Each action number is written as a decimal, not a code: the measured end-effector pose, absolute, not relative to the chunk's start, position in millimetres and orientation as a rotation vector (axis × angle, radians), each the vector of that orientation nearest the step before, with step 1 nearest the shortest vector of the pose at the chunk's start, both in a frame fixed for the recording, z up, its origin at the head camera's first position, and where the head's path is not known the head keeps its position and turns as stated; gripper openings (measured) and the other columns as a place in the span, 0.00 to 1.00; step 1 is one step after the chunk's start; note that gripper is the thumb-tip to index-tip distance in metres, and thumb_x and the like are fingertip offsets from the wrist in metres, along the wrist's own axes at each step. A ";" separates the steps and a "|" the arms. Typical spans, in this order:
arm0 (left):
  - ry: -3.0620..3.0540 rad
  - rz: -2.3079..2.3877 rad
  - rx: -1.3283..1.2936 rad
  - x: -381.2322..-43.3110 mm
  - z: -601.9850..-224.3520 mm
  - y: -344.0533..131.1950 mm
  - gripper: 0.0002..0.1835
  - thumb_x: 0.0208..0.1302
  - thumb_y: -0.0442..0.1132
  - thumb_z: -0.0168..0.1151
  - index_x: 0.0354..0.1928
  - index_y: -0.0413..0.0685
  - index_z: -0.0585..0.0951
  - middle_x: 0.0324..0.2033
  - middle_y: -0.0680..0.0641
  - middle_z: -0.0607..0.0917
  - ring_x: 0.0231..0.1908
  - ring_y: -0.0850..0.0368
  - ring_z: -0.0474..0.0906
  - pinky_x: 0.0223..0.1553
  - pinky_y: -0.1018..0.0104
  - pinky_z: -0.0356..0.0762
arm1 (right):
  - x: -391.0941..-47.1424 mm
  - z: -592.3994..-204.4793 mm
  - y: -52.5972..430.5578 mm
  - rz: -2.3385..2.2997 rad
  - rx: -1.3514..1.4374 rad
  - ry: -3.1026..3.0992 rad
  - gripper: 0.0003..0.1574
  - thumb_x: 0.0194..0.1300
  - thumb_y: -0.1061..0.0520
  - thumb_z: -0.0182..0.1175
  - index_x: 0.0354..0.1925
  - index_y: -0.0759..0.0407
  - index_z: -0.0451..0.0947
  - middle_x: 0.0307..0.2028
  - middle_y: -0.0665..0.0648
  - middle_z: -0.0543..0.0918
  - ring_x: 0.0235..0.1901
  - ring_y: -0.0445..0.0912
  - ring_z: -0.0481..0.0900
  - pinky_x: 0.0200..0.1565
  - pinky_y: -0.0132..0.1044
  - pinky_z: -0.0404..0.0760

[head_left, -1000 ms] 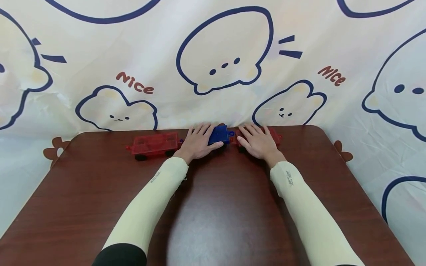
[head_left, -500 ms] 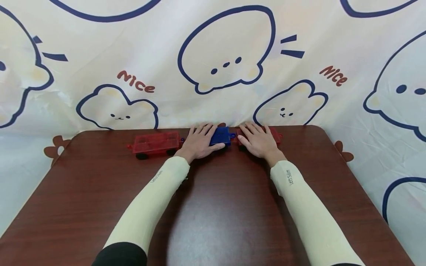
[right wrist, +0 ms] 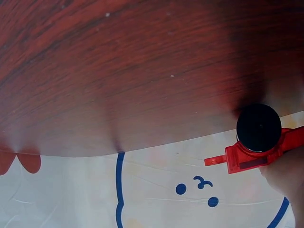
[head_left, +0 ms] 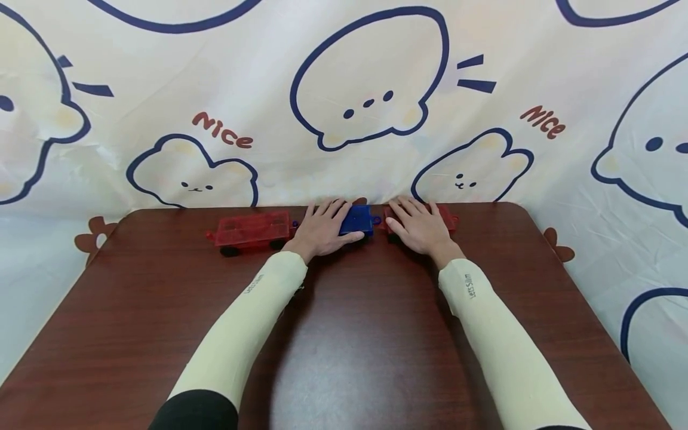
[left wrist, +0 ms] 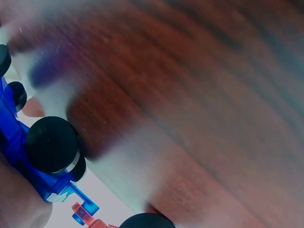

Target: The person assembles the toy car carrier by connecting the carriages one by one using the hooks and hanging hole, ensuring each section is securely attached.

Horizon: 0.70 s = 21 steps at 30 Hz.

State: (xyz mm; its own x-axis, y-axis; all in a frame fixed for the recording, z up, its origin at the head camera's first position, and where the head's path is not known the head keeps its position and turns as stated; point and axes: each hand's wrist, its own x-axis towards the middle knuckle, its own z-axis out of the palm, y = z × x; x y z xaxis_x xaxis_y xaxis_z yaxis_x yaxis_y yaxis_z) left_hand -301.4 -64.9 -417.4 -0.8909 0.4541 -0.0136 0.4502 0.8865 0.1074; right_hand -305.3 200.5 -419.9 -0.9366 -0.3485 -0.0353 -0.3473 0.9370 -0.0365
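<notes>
Brown wooden table (head_left: 344,334) carries 3 toy wagons in row at far edge, against cartoon cloth (head_left: 371,89). Long red wagon (head_left: 251,230) lies free, left. Left hand (head_left: 321,230) rests flat on blue wagon (head_left: 356,220), fingers spread, thumb at near side. Right hand (head_left: 419,228) lies flat, spread, over small red wagon (head_left: 448,218). Step, by judgement: joining blue and small red. Couplers near, apparently not yet hooked; next calls for straight slide together, wheels kept on table.

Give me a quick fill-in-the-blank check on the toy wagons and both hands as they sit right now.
1. The left hand rests on the ____ plastic toy wagon.
2. The right hand covers a ____ plastic toy wagon.
3. The untouched red plastic wagon stands to the ____ of the left hand.
4. The wagons' wheels are ____.

Missing: blue; red; left; black
</notes>
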 end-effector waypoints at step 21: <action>3.000 0.102 0.692 -303.5 -419.9 -62.2 0.52 0.66 0.80 0.37 0.82 0.55 0.51 0.79 0.47 0.53 0.78 0.45 0.45 0.75 0.39 0.37 | -305.2 -420.6 200.8 -0.044 -0.538 3.049 0.45 0.78 0.27 0.25 0.82 0.46 0.44 0.80 0.55 0.48 0.79 0.54 0.42 0.73 0.64 0.38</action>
